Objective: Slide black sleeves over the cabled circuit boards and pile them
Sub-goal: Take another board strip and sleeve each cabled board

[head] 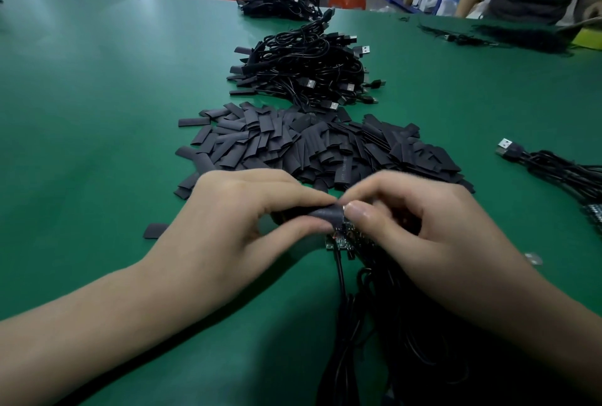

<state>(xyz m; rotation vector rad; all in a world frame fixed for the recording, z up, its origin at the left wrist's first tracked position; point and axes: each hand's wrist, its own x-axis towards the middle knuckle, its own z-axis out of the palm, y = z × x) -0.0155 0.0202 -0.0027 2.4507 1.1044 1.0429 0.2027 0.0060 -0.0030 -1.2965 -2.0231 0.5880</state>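
Pinching a black sleeve (321, 211) with left hand (247, 207) at its 9 o'clock end; gripping the cabled circuit board (338, 241) with right hand (413, 220) at 3 o'clock, board poking out at 6 o'clock; loose sleeves (325, 145) heaped at 12 o'clock; farther at 12, sleeved cable pile (303, 70) on green table (97, 112).

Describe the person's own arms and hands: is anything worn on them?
The left hand and right hand are bare: no gloves, rings or watch show. Both forearms are bare too, with no cuff in view. The right thumbnail looks short and plain.
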